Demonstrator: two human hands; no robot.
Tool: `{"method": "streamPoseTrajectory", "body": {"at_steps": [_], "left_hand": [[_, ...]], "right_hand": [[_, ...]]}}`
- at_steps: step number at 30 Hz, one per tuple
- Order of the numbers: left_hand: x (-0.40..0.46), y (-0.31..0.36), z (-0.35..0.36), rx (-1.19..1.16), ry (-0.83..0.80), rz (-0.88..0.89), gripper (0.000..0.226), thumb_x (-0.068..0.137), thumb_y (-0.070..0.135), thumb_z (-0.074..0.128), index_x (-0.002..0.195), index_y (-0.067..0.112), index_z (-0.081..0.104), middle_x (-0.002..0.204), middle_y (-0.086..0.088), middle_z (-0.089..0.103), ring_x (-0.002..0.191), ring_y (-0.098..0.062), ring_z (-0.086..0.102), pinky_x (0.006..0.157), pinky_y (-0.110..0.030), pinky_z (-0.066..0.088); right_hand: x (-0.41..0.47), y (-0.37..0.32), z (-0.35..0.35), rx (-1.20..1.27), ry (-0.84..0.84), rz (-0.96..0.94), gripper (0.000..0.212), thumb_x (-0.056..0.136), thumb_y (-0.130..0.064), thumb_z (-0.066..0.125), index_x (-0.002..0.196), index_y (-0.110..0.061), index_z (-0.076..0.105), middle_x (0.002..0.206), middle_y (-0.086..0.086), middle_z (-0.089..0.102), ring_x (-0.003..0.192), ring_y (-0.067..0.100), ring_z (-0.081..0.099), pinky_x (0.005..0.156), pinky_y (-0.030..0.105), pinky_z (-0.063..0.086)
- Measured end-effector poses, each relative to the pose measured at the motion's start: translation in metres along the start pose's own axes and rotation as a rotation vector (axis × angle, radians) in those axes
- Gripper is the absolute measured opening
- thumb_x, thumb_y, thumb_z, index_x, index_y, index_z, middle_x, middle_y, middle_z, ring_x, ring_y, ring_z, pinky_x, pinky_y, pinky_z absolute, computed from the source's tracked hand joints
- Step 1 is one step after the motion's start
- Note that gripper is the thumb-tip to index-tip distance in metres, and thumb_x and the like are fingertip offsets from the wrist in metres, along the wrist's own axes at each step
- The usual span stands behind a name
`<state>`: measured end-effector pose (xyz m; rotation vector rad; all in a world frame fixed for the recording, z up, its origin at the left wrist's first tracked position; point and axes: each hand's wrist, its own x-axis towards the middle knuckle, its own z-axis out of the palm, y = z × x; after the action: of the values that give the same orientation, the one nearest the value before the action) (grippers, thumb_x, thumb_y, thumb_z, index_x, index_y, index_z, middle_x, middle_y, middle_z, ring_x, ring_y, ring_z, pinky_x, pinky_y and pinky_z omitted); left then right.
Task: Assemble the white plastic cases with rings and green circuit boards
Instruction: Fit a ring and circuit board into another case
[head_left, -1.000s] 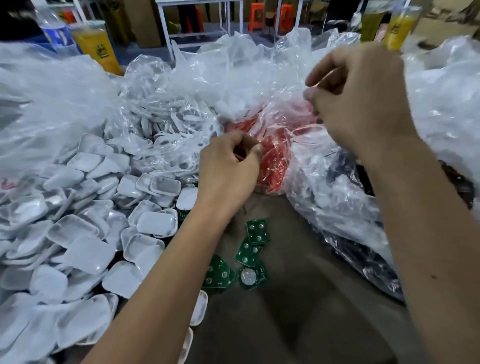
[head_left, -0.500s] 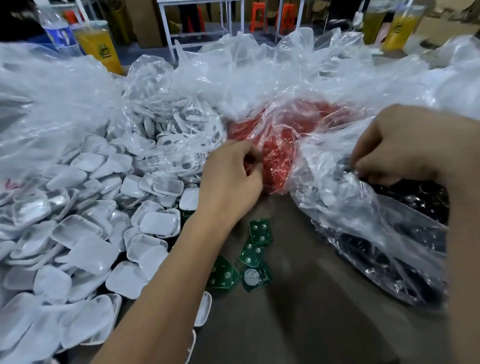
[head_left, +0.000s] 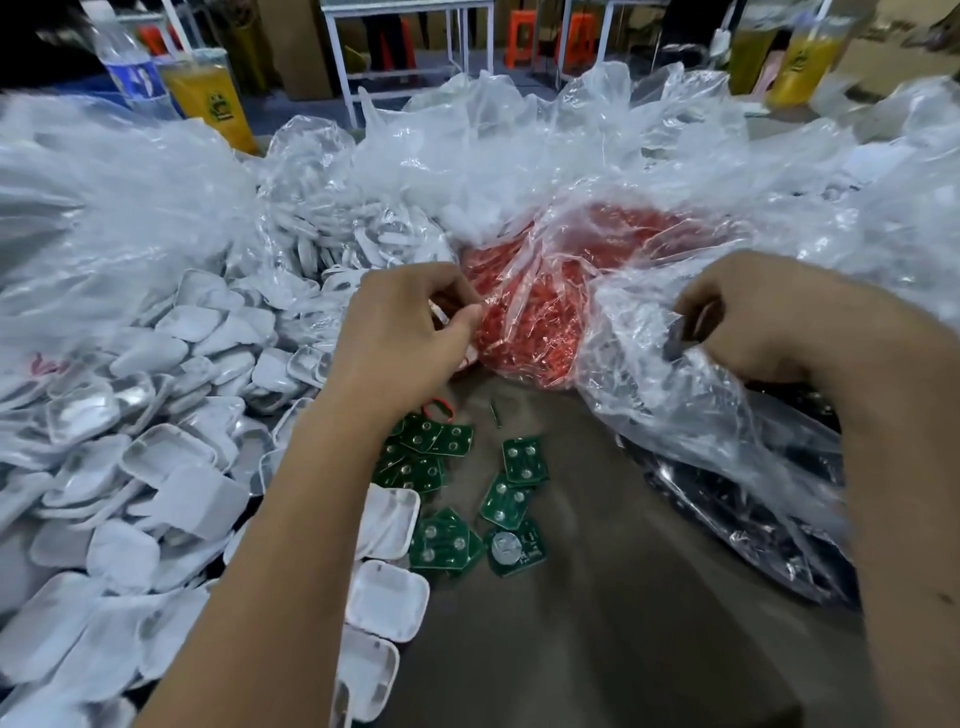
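Here the clear plastic bags bank the far side of the table, a heap of white cases spreads across the left, and green circuit boards lie loose near the middle. The right hand reaches into the bag of dark parts on the right, fingers curled on something small and dark, likely a ring, while the left hand pinches a small pale piece beside the bag of red pieces. This looks like the gathering step; next, the picked part must come clear of the film and meet a case and a board.
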<state>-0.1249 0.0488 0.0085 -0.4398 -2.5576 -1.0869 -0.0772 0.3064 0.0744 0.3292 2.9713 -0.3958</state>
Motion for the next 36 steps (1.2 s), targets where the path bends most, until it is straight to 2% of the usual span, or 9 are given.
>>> {"method": "streamPoseTrajectory", "body": {"at_steps": [5,8,10,15,18,22,27,31,36], "left_hand": [[0.007,-0.017,-0.005,0.182,0.299,-0.059,0.017,0.094,0.023,0.06,0.105,0.022,0.073,0.108,0.002,0.07,0.111,-0.023,0.057,0.093,-0.035,0.045],[0.009,-0.03,-0.01,0.241,0.241,-0.147,0.029,0.102,0.017,0.051,0.127,0.019,0.066,0.131,-0.005,0.064,0.13,-0.03,0.045,0.108,-0.043,0.039],[0.01,-0.033,-0.016,0.213,0.202,-0.194,0.032,0.106,0.013,0.044,0.128,0.017,0.066,0.129,-0.007,0.067,0.123,-0.029,0.055,0.101,-0.042,0.046],[0.014,-0.042,-0.033,0.184,0.214,-0.332,0.028,0.101,0.004,0.053,0.113,0.019,0.073,0.107,-0.003,0.074,0.097,-0.023,0.067,0.086,-0.032,0.053],[0.016,-0.045,-0.033,0.206,0.089,-0.353,0.032,0.098,0.004,0.06,0.123,0.02,0.071,0.115,-0.004,0.07,0.099,-0.024,0.066,0.089,-0.034,0.055],[0.018,-0.044,-0.03,0.231,0.106,-0.396,0.034,0.095,0.013,0.068,0.126,0.025,0.07,0.13,-0.006,0.067,0.111,-0.026,0.066,0.097,-0.039,0.054],[0.011,-0.041,-0.032,0.157,0.398,-0.249,0.021,0.096,0.014,0.058,0.088,0.018,0.077,0.074,0.004,0.065,0.08,-0.023,0.066,0.06,-0.023,0.041],[0.014,-0.038,-0.039,0.098,0.564,-0.173,0.015,0.091,0.024,0.066,0.093,0.017,0.079,0.092,-0.001,0.074,0.085,-0.013,0.064,0.07,-0.013,0.041],[0.011,-0.029,-0.04,-0.059,0.653,-0.167,0.02,0.103,0.028,0.057,0.093,0.011,0.058,0.078,0.006,0.069,0.064,-0.004,0.061,0.059,-0.014,0.043]], "right_hand": [[-0.013,0.001,-0.031,0.167,0.35,0.024,0.039,0.093,0.007,0.063,0.081,-0.03,0.067,0.103,0.018,0.072,0.085,0.036,0.069,0.075,0.044,0.059],[-0.017,-0.024,-0.036,0.287,0.575,-0.134,0.045,0.091,0.017,0.048,0.097,-0.022,0.07,0.114,0.026,0.069,0.073,0.025,0.064,0.05,0.033,0.057],[-0.009,-0.049,-0.031,0.296,0.595,-0.192,0.044,0.093,0.012,0.044,0.107,-0.016,0.076,0.124,0.023,0.068,0.059,0.01,0.049,0.034,0.012,0.038],[0.039,-0.073,0.0,0.084,0.285,-0.042,0.015,0.097,-0.022,0.067,0.106,-0.013,0.073,0.101,0.011,0.07,0.088,0.031,0.066,0.088,0.043,0.057],[0.051,-0.074,0.024,-0.077,0.124,-0.032,0.011,0.094,-0.009,0.067,0.084,-0.005,0.065,0.086,0.008,0.065,0.066,0.019,0.057,0.072,0.037,0.051],[0.062,-0.074,0.029,-0.019,0.245,0.001,0.026,0.089,-0.008,0.071,0.072,-0.006,0.052,0.072,0.008,0.053,0.066,0.025,0.056,0.069,0.037,0.047],[0.059,-0.071,0.021,0.141,0.45,0.068,0.03,0.085,-0.026,0.084,0.104,-0.007,0.073,0.103,0.019,0.071,0.101,0.04,0.069,0.083,0.04,0.054],[0.046,-0.079,0.013,0.229,0.712,-0.032,0.017,0.082,-0.024,0.085,0.096,-0.017,0.079,0.094,0.013,0.076,0.088,0.036,0.073,0.079,0.039,0.057],[0.047,-0.087,0.024,0.195,0.523,0.014,0.02,0.082,-0.017,0.084,0.101,-0.014,0.077,0.101,0.016,0.074,0.093,0.037,0.072,0.084,0.044,0.062]]}}
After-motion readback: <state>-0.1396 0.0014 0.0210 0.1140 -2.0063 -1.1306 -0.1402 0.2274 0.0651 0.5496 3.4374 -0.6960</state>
